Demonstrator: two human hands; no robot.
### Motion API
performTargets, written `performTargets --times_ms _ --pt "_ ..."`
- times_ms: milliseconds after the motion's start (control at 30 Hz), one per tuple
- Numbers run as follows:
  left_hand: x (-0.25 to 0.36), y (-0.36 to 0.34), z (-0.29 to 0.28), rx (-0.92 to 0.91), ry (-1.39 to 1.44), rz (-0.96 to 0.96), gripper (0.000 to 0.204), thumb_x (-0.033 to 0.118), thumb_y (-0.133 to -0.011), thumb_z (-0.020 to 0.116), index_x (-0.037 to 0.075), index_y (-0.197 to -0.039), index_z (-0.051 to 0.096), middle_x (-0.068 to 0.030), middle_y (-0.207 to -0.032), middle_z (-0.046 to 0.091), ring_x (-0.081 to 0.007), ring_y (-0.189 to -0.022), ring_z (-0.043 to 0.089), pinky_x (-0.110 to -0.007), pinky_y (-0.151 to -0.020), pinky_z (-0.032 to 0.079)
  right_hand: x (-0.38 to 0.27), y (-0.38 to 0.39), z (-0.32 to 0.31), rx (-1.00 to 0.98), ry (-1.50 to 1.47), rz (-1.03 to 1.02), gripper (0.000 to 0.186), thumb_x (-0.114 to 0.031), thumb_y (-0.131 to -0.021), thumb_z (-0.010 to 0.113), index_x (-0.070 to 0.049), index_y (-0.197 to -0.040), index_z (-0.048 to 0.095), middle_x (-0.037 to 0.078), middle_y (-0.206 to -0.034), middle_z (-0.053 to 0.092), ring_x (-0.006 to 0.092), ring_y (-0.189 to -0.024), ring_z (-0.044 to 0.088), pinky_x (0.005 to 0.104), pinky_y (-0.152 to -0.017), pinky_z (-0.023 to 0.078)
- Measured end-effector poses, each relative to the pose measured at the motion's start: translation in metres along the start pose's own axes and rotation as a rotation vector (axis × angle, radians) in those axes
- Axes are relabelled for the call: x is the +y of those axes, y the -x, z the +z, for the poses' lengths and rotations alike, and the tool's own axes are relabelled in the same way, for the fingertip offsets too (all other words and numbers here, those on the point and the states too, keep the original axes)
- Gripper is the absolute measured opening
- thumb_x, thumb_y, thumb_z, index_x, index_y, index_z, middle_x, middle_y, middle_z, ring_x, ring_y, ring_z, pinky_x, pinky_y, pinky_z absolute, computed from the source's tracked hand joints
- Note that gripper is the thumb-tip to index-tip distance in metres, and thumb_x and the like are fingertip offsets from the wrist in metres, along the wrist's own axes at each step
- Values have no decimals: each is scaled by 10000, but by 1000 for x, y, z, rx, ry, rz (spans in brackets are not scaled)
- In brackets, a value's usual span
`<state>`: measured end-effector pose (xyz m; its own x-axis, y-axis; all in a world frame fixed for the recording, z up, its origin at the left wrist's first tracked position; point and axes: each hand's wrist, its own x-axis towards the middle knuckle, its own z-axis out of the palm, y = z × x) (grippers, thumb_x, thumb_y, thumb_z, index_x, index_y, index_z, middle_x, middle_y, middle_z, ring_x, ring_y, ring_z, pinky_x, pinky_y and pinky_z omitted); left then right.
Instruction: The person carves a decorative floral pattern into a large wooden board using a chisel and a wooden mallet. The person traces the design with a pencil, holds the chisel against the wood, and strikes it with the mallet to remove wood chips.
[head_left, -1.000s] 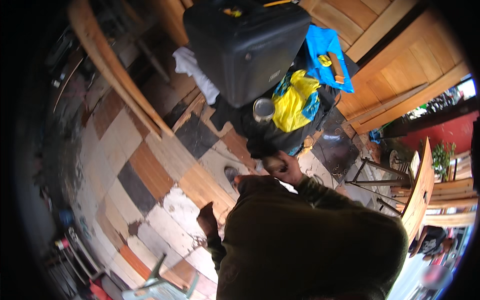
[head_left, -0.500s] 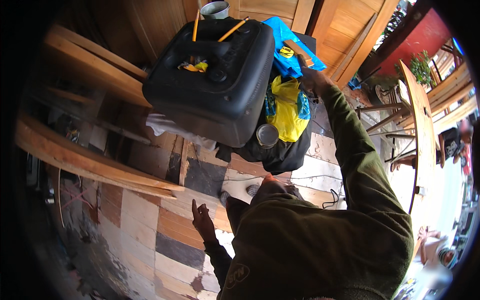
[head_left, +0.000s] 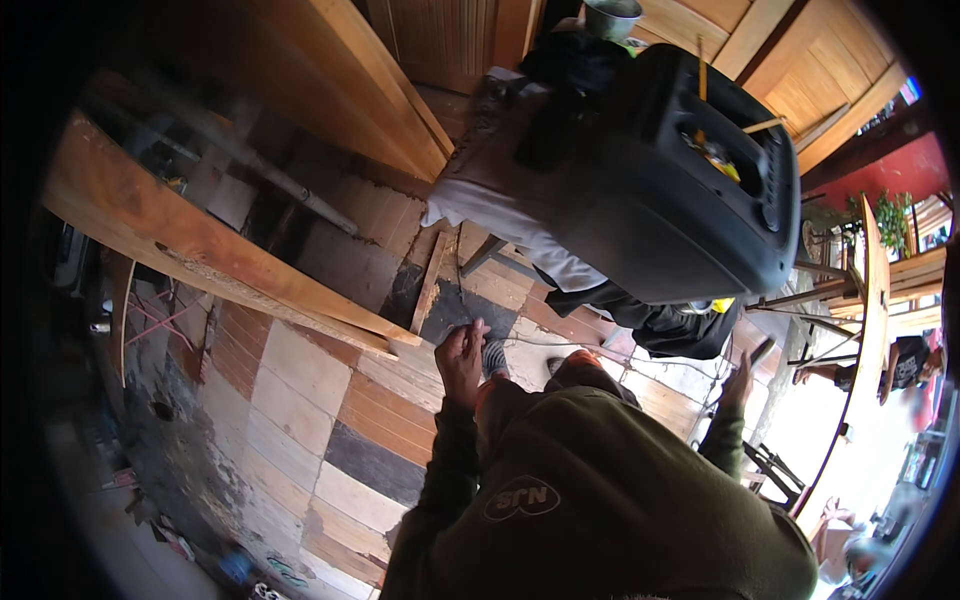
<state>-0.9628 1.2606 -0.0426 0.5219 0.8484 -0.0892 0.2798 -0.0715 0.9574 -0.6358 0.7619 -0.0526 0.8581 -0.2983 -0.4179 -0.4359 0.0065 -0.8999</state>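
Note:
My left hand (head_left: 461, 362) hangs over the tiled floor in front of my body, its fingers curled in; whatever it may hold is hidden. Down at my right side, my right hand (head_left: 737, 385) grips a small flat dark block (head_left: 763, 351), seen edge-on and too small to name more exactly. Beyond my hands stands a big black loudspeaker (head_left: 670, 200) on a cloth-draped support. Pencils (head_left: 703, 75) stick up from its top recess, where yellow scraps also lie. Neither hand touches the loudspeaker.
A long wooden plank (head_left: 220, 250) juts in from the left, with a metal pipe (head_left: 290, 185) behind it. White cloth (head_left: 510, 215) and black cloth (head_left: 675, 335) hang under the loudspeaker. A cable (head_left: 620, 357) crosses the floor. Another person (head_left: 905, 365) is at the far right, beyond a wooden board.
My right hand has come back from the blue bag beside the loudspeaker to my side, holding the block. My left hand has risen and its fingers have curled. The view has swung left.

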Motion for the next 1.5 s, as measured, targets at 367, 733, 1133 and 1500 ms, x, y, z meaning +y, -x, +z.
performTargets --times_ms 367,733,1133,1500 --pt "28 -147 28 177 -97 522 63 41 -925 737 37 -978 771 -110 -999 771 -254 -934 750 -355 -771 597 131 94 -94 221 597 277 408 -369 -854 898 -111 -908 587 -38 -593 482 102 -425 409 314 -384 272" --pt "59 -258 130 -128 -355 739 512 106 -935 693 84 -1443 632 -216 -1439 629 -432 -1287 616 -498 -1097 519 183 159 -94 186 621 86 393 -364 -853 903 -61 -975 684 1 -786 608 141 -717 491 353 -646 417" --pt "65 -287 144 -209 -203 678 585 175 -1010 664 64 -1563 505 -265 -1530 549 -479 -1433 503 -525 -1186 446 269 343 -21 322 636 228 511 -478 -821 903 -41 -901 651 16 -733 594 158 -691 524 359 -653 466" --pt "85 -314 197 -17 -405 795 726 355 -1065 582 54 -1672 322 -236 -1654 420 -421 -1489 452 -502 -1214 406 299 391 13 388 623 287 525 -469 -825 894 -27 -999 671 38 -766 623 172 -696 537 369 -654 482"
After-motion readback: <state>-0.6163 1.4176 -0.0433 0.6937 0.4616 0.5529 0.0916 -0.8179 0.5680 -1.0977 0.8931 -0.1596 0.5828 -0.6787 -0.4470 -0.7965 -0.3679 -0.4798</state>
